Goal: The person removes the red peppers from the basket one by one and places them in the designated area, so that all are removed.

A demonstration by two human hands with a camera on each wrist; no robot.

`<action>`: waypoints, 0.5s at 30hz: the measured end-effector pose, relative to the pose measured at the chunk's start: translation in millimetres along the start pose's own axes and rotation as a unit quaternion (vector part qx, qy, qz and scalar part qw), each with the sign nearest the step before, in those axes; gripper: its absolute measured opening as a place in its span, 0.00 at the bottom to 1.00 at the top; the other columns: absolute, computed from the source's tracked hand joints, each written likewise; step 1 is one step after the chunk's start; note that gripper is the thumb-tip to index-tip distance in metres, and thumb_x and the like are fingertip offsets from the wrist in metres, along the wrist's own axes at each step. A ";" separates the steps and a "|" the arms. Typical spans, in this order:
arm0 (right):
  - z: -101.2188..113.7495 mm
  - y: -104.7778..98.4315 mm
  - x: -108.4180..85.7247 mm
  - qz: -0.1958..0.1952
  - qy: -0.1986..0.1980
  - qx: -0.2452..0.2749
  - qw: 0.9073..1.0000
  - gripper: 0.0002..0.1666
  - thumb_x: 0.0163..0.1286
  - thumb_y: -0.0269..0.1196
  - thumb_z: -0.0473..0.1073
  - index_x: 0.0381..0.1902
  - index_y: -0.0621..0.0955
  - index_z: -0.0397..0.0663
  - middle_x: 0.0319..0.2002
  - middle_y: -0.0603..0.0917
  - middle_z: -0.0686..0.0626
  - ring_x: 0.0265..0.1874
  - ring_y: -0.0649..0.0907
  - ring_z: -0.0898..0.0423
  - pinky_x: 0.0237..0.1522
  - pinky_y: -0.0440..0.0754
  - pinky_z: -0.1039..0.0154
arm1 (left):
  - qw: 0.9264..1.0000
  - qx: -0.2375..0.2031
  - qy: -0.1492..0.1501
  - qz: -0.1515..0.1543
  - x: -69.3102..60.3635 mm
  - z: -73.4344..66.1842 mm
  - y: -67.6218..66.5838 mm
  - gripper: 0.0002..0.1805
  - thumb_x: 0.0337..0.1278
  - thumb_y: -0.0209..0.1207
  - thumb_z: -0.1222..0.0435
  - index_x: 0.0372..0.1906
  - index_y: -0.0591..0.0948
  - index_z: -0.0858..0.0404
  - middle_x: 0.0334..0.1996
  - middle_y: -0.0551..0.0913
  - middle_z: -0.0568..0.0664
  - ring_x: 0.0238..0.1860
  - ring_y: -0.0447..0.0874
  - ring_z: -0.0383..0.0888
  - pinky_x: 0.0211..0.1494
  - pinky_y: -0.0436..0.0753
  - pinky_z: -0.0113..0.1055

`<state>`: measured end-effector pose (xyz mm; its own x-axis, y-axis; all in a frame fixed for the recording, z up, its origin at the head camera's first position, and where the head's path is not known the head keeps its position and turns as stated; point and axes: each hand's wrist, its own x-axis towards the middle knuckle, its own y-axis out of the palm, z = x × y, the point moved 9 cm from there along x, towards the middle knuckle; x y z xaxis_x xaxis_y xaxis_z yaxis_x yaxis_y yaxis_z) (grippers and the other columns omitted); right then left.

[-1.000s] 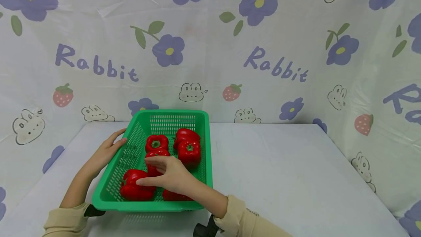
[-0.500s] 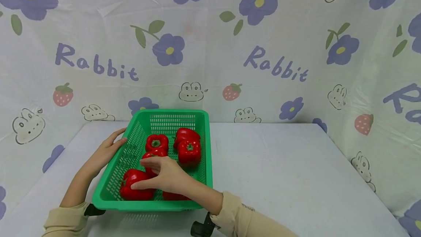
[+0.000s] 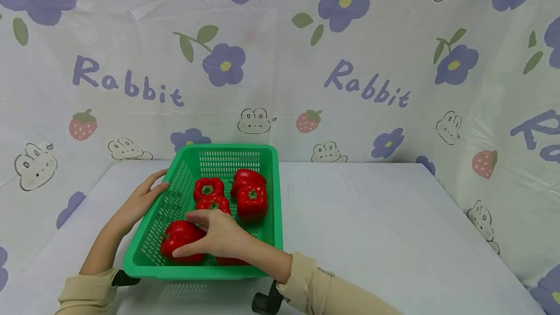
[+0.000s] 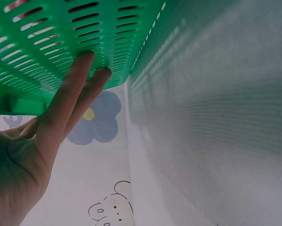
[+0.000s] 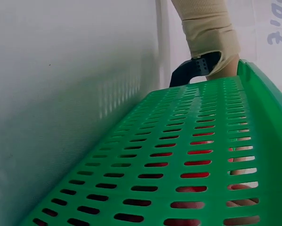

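Observation:
Several red bell peppers lie in a green slotted plastic basket. My right hand reaches over the basket's near part and grips the front-left bell pepper, thumb on its near side and fingers on its far side. My left hand holds the basket's left rim. In the left wrist view, two straight fingers of that hand lie against the outer wall. In the right wrist view, the basket wall hides most of the right hand; red shows through the slots.
Another bell pepper sits at the basket's right side, with one behind it. One more bell pepper is partly hidden under my right forearm. The white table extends to the right; a patterned cloth hangs behind.
My right hand has shifted left and slightly down onto the front-left bell pepper, which has tilted and risen a little. The middle bell pepper has shifted slightly. My left hand stays at the rim.

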<state>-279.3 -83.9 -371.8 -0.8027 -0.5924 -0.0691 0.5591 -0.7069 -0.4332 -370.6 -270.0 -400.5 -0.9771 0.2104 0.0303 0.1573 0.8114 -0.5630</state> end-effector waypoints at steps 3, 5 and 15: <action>1.1 -0.8 2.1 -0.008 0.003 -0.037 0.999 0.43 0.57 0.74 0.52 0.69 0.72 0.52 0.66 0.76 0.55 0.63 0.77 0.55 0.55 0.80 0.67 | 1.000 -0.004 0.001 0.000 0.1 -0.9 -0.3 0.34 0.77 0.39 0.50 0.78 0.48 0.60 0.58 0.75 0.72 0.43 0.85 0.41 0.42 0.82 0.31; 1.8 -0.8 2.8 -0.012 0.004 -0.061 0.998 0.44 0.56 0.74 0.54 0.69 0.71 0.53 0.66 0.75 0.55 0.62 0.78 0.55 0.52 0.80 0.68 | 1.000 -0.005 0.002 0.000 -0.3 -1.4 -0.2 0.34 0.77 0.39 0.50 0.78 0.48 0.60 0.58 0.75 0.72 0.43 0.85 0.41 0.42 0.82 0.31; 6.1 3.8 3.7 -0.029 0.017 -0.117 0.993 0.48 0.53 0.76 0.54 0.70 0.70 0.53 0.63 0.78 0.55 0.58 0.77 0.60 0.47 0.81 0.67 | 1.000 -0.005 0.003 0.000 -1.3 -2.3 -0.5 0.34 0.77 0.39 0.50 0.78 0.49 0.60 0.57 0.76 0.72 0.42 0.85 0.40 0.42 0.82 0.30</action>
<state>-278.9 -91.2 -368.2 -0.8406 -0.5376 -0.0661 0.4517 -0.6283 -0.6334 -369.1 -269.5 -398.3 -0.9763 0.2138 0.0349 0.1589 0.8163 -0.5553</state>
